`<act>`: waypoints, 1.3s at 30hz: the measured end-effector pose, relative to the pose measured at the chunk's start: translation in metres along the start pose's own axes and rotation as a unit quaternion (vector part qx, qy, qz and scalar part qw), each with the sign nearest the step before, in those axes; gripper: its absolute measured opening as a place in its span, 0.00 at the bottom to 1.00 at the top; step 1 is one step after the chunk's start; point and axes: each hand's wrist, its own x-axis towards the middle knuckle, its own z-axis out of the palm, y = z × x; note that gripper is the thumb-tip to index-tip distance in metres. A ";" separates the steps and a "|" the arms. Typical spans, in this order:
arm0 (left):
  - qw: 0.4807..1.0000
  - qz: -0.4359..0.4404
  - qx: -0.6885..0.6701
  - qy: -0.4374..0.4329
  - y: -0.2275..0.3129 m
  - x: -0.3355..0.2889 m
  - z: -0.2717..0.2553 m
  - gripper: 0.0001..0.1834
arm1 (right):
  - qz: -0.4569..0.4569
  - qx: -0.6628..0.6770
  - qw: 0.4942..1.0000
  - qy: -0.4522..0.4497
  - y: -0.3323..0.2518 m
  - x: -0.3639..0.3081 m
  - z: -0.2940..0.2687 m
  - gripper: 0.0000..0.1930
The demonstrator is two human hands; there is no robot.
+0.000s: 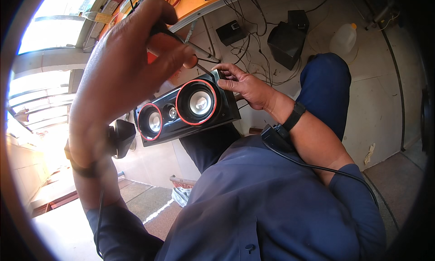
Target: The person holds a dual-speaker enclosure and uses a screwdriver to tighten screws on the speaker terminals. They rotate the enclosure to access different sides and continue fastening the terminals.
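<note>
Tiled floor (374,104); hands (254,89) at glossy, boxy speaker (170,113).

The person's left hand (129,61) is up high with curled fingers (164,9); the right hand (251,88) pinches with its thumb (230,84)

With the right hand (249,86) at its right end, the speaker (188,109) is before the desk (195,3), left of a jug (343,40) on the floor (380,102).

Speaker (176,119) looks like glossy black plastic, cones (200,103) smooth and kinda metallic. Shirt (272,193) is matt cloth, jug (343,39) cloudy plastic.
</note>
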 end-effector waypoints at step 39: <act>0.990 0.012 0.141 0.008 0.009 0.001 -0.005 0.16 | 0.002 -0.001 1.000 0.001 0.000 -0.001 0.001 0.24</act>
